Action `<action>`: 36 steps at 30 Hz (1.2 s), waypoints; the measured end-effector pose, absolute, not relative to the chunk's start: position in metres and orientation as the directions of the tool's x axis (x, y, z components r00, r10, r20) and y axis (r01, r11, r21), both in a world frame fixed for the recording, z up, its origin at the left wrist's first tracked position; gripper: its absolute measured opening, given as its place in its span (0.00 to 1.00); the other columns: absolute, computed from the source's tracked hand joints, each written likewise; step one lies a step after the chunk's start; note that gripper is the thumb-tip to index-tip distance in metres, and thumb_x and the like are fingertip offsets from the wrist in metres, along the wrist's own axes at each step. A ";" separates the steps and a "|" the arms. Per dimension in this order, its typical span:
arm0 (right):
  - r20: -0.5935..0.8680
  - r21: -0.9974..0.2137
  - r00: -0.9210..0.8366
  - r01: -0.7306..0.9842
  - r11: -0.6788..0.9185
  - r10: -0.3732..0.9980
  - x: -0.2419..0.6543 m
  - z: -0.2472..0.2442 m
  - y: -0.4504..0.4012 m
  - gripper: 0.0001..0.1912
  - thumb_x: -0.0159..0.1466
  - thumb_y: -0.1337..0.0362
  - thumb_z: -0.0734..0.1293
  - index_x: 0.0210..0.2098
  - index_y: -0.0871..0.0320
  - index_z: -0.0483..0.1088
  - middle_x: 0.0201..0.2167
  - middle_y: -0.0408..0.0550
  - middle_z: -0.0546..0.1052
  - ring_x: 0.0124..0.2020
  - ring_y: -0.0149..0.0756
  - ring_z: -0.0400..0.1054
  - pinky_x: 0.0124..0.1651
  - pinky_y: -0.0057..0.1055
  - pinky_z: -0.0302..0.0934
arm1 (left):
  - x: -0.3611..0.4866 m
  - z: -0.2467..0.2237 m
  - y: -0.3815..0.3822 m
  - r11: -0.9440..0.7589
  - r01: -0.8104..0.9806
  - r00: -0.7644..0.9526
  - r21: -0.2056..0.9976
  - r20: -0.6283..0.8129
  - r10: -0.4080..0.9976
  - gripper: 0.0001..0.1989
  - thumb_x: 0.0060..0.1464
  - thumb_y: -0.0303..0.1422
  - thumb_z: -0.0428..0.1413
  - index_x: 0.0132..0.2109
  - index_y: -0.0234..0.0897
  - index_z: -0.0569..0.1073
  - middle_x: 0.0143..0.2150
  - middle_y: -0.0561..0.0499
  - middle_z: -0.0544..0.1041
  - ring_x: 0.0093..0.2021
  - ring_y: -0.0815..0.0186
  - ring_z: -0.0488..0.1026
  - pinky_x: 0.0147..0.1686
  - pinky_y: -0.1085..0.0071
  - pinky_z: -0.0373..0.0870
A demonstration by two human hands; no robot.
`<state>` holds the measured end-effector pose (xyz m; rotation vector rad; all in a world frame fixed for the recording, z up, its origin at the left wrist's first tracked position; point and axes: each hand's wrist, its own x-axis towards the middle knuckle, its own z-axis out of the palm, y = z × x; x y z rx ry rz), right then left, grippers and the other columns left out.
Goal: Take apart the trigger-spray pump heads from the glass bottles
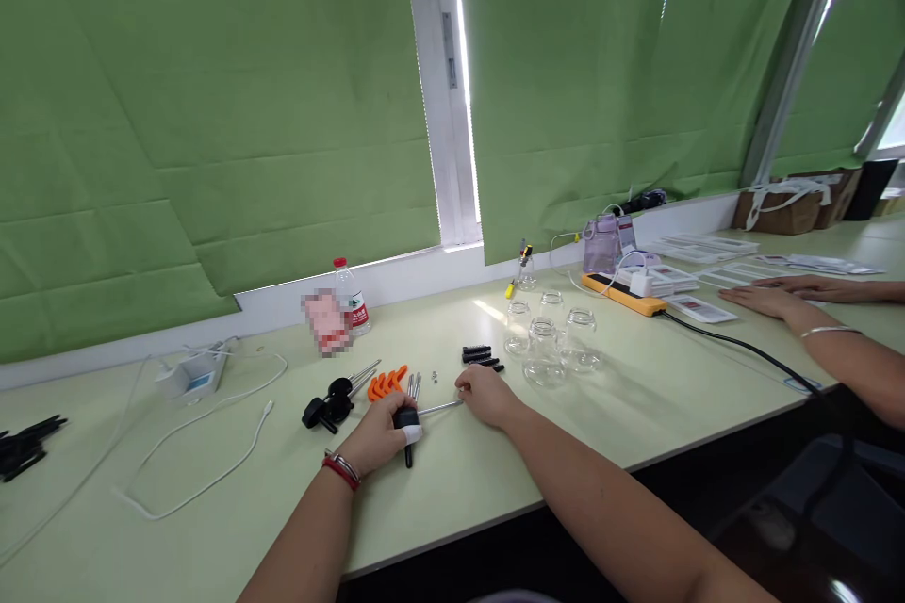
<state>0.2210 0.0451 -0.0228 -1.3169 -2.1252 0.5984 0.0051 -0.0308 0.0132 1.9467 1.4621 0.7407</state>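
My left hand (378, 438), with a white wrap on the thumb, is closed around a black round cap (406, 417) with a short black handle below it. A thin metal rod (439, 409) runs from this cap to the right. At the rod's far end, my right hand (487, 396) pinches with thumb and forefinger; any small part there is hidden. Orange angled pieces (386, 383) lie just behind my left hand, beside two metal rods (414, 384). More black caps with rods (332, 403) lie to the left. Black ridged cylinders (482, 358) and tiny metal nuts (434, 377) sit behind my right hand.
Several clear glass jars (544, 353) stand to the right. A water bottle (352, 301) is at the back. White cables (212, 490) cross the left side. An orange power strip (622, 294) trails a black cord. Another person's hands (770, 297) rest at the far right.
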 end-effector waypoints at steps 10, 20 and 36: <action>0.176 -0.792 -0.284 0.529 0.307 0.943 0.223 -0.021 0.045 0.05 0.55 0.68 0.64 0.25 0.59 0.71 0.27 0.47 0.74 0.28 0.31 0.64 0.30 0.26 0.55 | 0.005 0.011 -0.029 -0.266 0.657 0.268 0.706 0.111 0.957 0.12 0.46 0.38 0.56 0.38 0.37 0.72 0.36 0.48 0.71 0.37 0.61 0.68 0.38 0.68 0.63; -0.144 -0.987 -0.339 -0.022 -0.161 0.930 0.230 -0.012 0.047 0.07 0.51 0.72 0.67 0.30 0.62 0.68 0.26 0.47 0.76 0.14 0.18 0.52 0.15 0.19 0.42 | 0.000 0.009 -0.027 -0.248 0.583 0.283 0.773 0.093 0.955 0.14 0.48 0.38 0.55 0.41 0.37 0.72 0.36 0.49 0.71 0.37 0.63 0.66 0.38 0.68 0.63; -0.167 -0.982 -0.380 -0.020 -0.188 0.910 0.231 -0.011 0.045 0.05 0.53 0.72 0.68 0.30 0.62 0.68 0.27 0.47 0.77 0.13 0.17 0.52 0.14 0.19 0.41 | -0.001 0.008 -0.026 -0.243 0.563 0.282 0.790 0.093 0.955 0.13 0.49 0.37 0.55 0.41 0.37 0.71 0.34 0.50 0.69 0.34 0.65 0.64 0.36 0.70 0.62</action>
